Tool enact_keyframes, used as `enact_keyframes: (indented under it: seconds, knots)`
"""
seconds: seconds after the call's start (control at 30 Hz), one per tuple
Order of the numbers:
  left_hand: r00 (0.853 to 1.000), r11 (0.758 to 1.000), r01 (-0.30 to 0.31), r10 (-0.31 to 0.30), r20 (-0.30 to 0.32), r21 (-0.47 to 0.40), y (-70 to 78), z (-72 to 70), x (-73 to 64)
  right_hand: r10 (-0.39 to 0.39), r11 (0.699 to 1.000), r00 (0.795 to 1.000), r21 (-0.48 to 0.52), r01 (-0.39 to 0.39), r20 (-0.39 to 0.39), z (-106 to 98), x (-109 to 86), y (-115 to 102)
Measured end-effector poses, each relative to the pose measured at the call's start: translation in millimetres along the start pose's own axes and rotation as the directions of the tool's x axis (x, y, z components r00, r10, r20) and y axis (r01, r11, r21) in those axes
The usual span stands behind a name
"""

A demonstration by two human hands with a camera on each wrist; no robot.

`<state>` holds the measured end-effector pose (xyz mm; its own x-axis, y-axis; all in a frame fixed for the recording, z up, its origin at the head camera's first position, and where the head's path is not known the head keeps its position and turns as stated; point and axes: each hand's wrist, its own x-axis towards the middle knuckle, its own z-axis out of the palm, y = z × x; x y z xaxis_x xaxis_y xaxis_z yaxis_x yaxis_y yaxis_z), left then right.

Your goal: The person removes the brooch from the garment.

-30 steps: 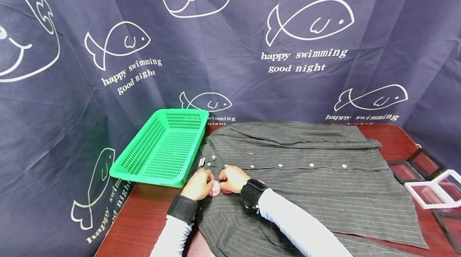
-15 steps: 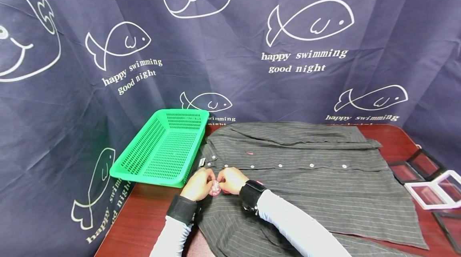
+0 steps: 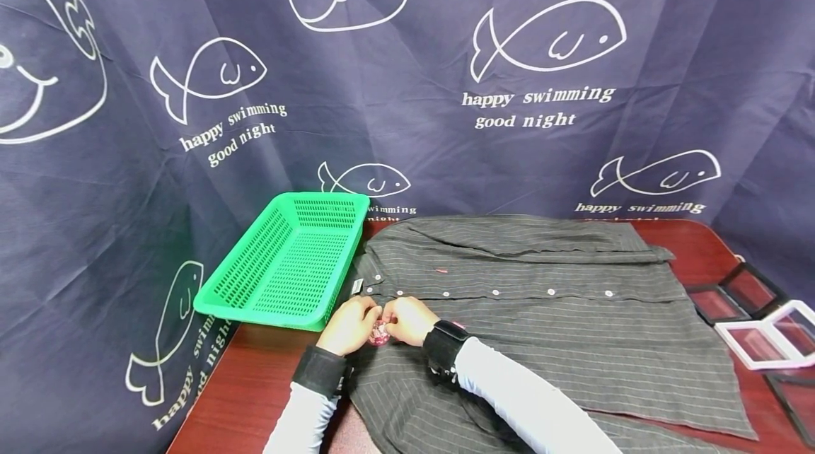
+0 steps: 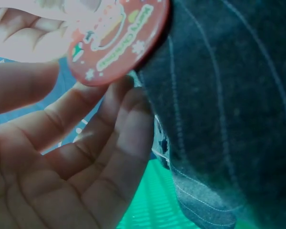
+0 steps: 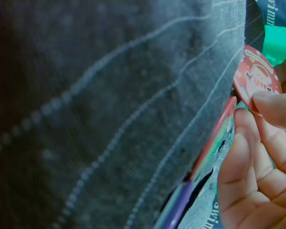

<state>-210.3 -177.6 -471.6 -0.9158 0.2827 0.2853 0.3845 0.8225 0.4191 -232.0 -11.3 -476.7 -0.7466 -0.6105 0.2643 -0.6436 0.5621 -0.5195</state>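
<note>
In the head view, a red badge (image 3: 379, 334) is noted on the dark striped shirt (image 3: 573, 348), below its button line and towards the left edge of the tabletop (image 3: 232, 387); a green basket (image 3: 299, 274) is placed along that edge and a white frame (image 3: 775, 336) near the right edge. Both hands are brought close together at the badge, so a bump between the left hand (image 3: 347, 327) and the right hand (image 3: 410, 321) is judged possible. If the cloth is pulled there, the laid-out shirt could be dragged and creased. In the left wrist view, the left hand's fingers are bent beneath the badge's rim, at the edge of the cloth; whether badge or fabric is gripped cannot be told. The badge's printed face is seen tilted and its back is hidden, so no fastening can be confirmed; were a pin fitted there, a pricked fingertip or a snagged thread could result from working it blind. In the right wrist view, the badge is pinched by the right hand, the thumb being laid on its face. As that face appears smooth, a slip is considered the main risk, caused by uneven thumb pressure. A red-rimmed object (image 5: 213, 138) is seen just below, not identified; it could be knocked.
</note>
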Motion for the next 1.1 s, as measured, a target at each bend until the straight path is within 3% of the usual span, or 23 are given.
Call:
enact_keyframes:
  seconds: [0.13, 0.63, 0.9, 1.1]
  knots:
    - [1.000, 1.000, 0.021, -0.020, 0.012, -0.008, -1.1, 0.0, 0.9, -0.008, 1.000, 1.000, -0.020, 0.007, -0.017, -1, -0.4, -3]
    - [0.998, 0.999, -0.039, 0.039, 0.042, -0.011, -14.4, 3.2, -4.7, -0.079, 0.992, 0.995, -0.107, 0.072, -0.059, 0, -3.6, -5]
    - [0.995, 0.997, -0.052, 0.057, 0.083, -0.056, -17.6, 0.2, -8.4, -0.196, 0.960, 0.978, -0.216, 0.177, -0.071, 5, -5.3, -7]
    - [0.990, 0.997, -0.032, 0.041, 0.135, -0.071, -16.7, -3.8, -11.1, -0.266, 0.940, 0.960, -0.244, 0.238, -0.087, 7, -5.9, -8]
